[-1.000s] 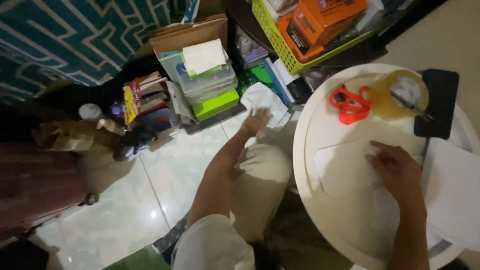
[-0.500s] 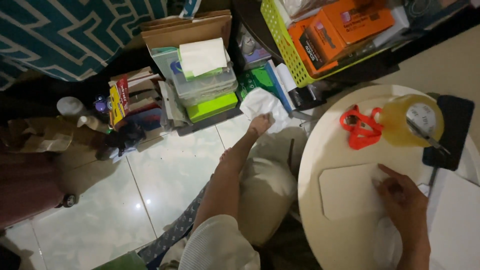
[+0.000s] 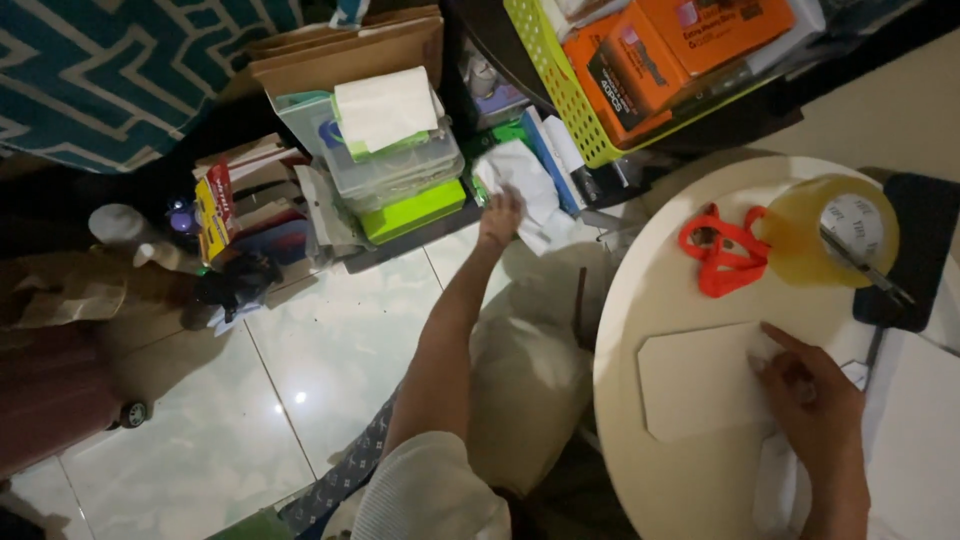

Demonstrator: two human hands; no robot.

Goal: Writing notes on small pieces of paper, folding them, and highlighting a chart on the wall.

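Note:
My left hand (image 3: 500, 214) reaches down to the floor and rests on a crumpled white sheet (image 3: 523, 178) that leans against the clutter; whether its fingers grip the sheet is unclear. My right hand (image 3: 812, 390) lies flat on a white cut paper shape (image 3: 695, 382) on the round white table (image 3: 640, 290), fingers spread and pressing it down. Orange-handled scissors (image 3: 718, 252) and a big roll of clear yellowish tape (image 3: 835, 233) lie farther back on the table.
Behind the sheet stand stacked clear plastic boxes (image 3: 390, 165) with a green box, books (image 3: 235, 200) and a lime basket (image 3: 570, 85) holding orange boxes. A black pad (image 3: 915, 250) sits at the table's right. White glossy tiles (image 3: 300, 370) cover the floor at left.
My left hand has moved up and slightly left onto the white sheet, which has shifted back with it. The right hand stays on the paper shape.

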